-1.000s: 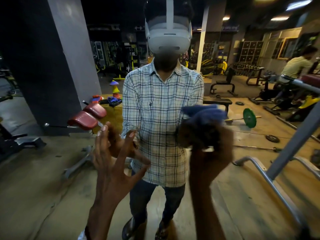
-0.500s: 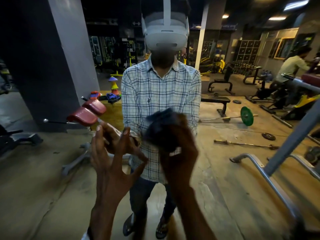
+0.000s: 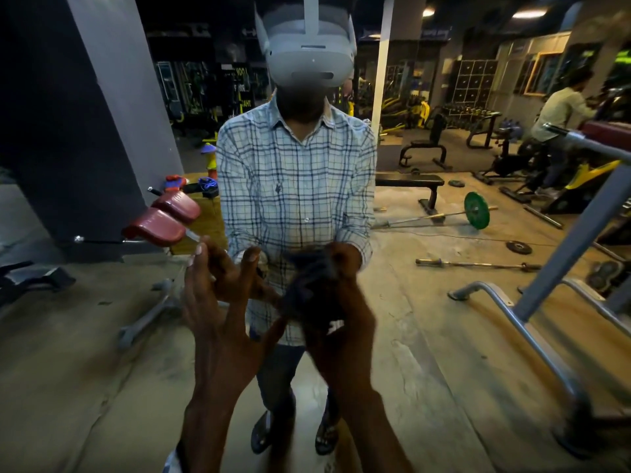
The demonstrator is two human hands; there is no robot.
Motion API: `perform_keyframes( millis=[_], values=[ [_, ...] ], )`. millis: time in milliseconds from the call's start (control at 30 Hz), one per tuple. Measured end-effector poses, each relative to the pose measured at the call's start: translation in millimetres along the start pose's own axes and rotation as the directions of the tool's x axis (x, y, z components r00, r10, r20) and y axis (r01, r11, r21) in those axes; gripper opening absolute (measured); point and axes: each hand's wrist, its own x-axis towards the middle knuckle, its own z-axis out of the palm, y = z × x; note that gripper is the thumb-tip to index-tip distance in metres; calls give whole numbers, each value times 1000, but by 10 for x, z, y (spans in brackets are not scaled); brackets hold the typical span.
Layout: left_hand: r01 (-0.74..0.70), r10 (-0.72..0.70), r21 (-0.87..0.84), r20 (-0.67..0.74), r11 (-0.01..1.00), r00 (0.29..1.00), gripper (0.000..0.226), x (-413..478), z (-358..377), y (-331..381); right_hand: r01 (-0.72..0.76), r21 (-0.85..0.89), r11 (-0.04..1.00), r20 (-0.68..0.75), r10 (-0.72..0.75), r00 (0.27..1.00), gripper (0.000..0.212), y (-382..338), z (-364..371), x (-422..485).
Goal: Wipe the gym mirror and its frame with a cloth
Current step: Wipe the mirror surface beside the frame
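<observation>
The gym mirror [image 3: 426, 319] fills the whole view and reflects me in a checked shirt with a headset. My right hand [image 3: 341, 319] grips a bunched dark blue cloth [image 3: 307, 285] and holds it against the glass at about waist height of my reflection. My left hand [image 3: 218, 302] is beside it on the left, fingers spread and straight, fingertips at the mirror surface. The mirror's frame is not in view.
Everything beyond my hands is reflection: a bench with red pads [image 3: 164, 216] at left, a grey pillar [image 3: 112, 97], a barbell with a green plate [image 3: 477, 209], a grey machine frame [image 3: 563, 254] at right, and a person [image 3: 560, 110] on a machine far right.
My right hand has carried the cloth from the right of my reflection leftwards and slightly down, close to the left hand. The left hand has stayed spread on the glass.
</observation>
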Motion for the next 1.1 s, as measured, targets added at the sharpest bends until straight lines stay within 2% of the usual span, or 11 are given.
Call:
perform_keyframes(
  millis=[100, 300, 400, 633, 700, 767, 833, 900, 967, 1033, 1100],
  values=[
    [-9, 9, 11, 31, 1000, 999, 97, -31, -47, -116, 156, -91, 984, 4, -156, 988, 39, -25, -46, 22],
    [37, -37, 100, 2, 994, 999, 93, -106, -264, -532, -161, -62, 985, -478, 112, 871, 33, 305, -437, -74],
    [73, -72, 107, -16, 992, 997, 94, -129, -358, -663, -239, 53, 969, -579, 225, 784, 31, 194, -170, -155],
    [7, -3, 96, -44, 995, 999, 112, -144, -384, -855, -193, -124, 973, -41, 190, 981, 64, 15, 200, -492],
    [2, 3, 117, -48, 993, 999, 123, -134, -389, -880, -182, -139, 973, -208, 152, 966, 47, 75, 34, -406],
    [-10, 14, 98, -44, 995, 999, 126, -122, -415, -900, -243, -77, 967, -485, 176, 857, 26, 175, -78, -298],
    [-1, 4, 59, -53, 998, 999, 111, -133, -426, -936, -308, 72, 948, -606, 287, 742, 31, 122, 66, -247],
    [-13, 23, 113, -91, 993, 996, 102, -146, -419, -1039, -344, 125, 931, -535, 355, 767, 45, -69, 391, -288],
    [0, 9, 98, -84, 995, 996, 96, -171, -445, -1123, -307, 35, 951, -240, 306, 921, 36, -272, 714, -391],
    [-11, 18, 80, -84, 997, 996, 88, -158, -523, -1175, -152, -30, 988, 34, 153, 988, 40, -447, 852, -393],
    [-7, 15, 82, -98, 997, 995, 88, -127, -566, -1226, 35, -48, 998, 44, -33, 999, 39, -484, 760, -268]
  ],
)
